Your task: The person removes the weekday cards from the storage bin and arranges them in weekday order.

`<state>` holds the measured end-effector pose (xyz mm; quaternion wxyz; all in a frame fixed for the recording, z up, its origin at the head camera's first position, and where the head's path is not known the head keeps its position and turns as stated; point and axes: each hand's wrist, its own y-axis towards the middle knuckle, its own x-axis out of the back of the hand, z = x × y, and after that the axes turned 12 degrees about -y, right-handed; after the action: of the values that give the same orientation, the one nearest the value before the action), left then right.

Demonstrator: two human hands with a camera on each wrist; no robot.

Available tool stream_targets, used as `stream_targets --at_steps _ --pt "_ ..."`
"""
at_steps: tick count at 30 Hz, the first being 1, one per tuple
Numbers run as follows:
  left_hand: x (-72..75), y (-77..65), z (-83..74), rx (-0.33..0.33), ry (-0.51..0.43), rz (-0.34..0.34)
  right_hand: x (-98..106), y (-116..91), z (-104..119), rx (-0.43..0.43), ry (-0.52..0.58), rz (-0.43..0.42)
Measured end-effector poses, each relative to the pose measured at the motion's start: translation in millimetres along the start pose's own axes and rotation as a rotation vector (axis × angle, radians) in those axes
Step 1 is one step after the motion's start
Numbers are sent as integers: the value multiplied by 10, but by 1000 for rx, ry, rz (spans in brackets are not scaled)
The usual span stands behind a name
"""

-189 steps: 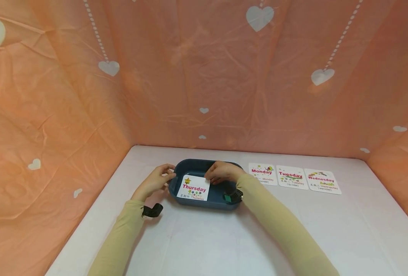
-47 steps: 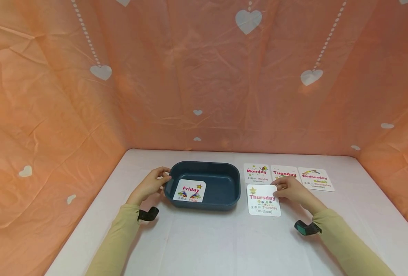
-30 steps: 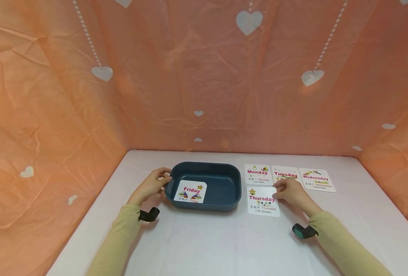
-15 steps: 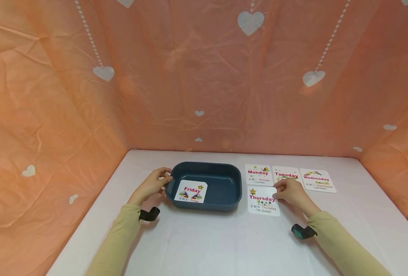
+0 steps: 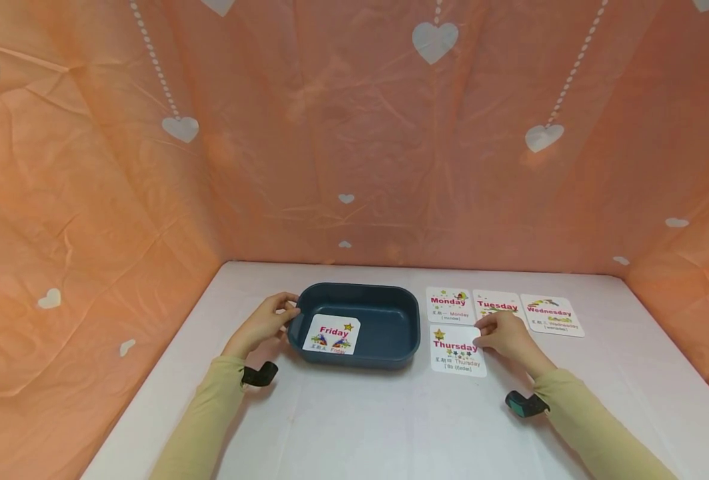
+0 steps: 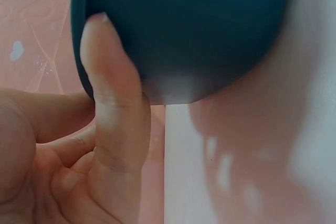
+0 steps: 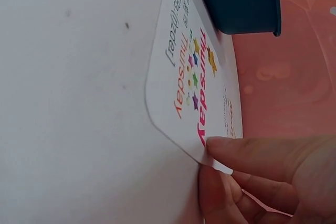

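Observation:
In the head view my left hand [image 5: 262, 325] grips the left end of a dark blue oval-cornered tray [image 5: 354, 361]. The left wrist view shows the thumb [image 6: 113, 87] against the tray's wall [image 6: 184, 30] near the rim. Inside the tray lies a white Friday card [image 5: 332, 335], face up. My right hand [image 5: 510, 341] pinches the right edge of the Thursday card [image 5: 458, 363], which lies on the table just below the Monday card [image 5: 450, 307]. Up close in the right wrist view, the thumb [image 7: 252, 153] is on the Thursday card's [image 7: 181, 77] face, a finger at its edge.
The Tuesday card [image 5: 496, 297], partly behind my right hand, and the Wednesday card [image 5: 552, 315] lie in a row right of Monday. A white cloth covers the table [image 5: 354, 427]. An orange curtain [image 5: 330, 133] with hearts encloses the back and sides.
Since the oldest frame my right hand has brought the Thursday card out of the tray to the table, uncovering the Friday card. Over the last second both hands have stayed almost still.

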<state>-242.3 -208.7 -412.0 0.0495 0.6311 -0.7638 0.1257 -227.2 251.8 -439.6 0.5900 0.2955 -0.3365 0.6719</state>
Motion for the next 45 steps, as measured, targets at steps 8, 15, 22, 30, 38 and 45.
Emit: stream_targets --at_steps 8,15,22,30,38,45 --pt "7 5 -3 -4 0 -1 -2 22 -6 15 -13 -10" --pt "9 -8 -38 -8 16 -1 32 39 3 27 -19 -1" --pt "40 -10 -38 -24 16 17 194 70 185 57 96 25" --pt "37 6 -35 -16 12 22 319 187 510 159 273 87" --pt "7 13 -17 -9 16 13 247 339 889 241 394 163" --pt "12 16 9 -6 15 7 96 449 1245 303 453 289"
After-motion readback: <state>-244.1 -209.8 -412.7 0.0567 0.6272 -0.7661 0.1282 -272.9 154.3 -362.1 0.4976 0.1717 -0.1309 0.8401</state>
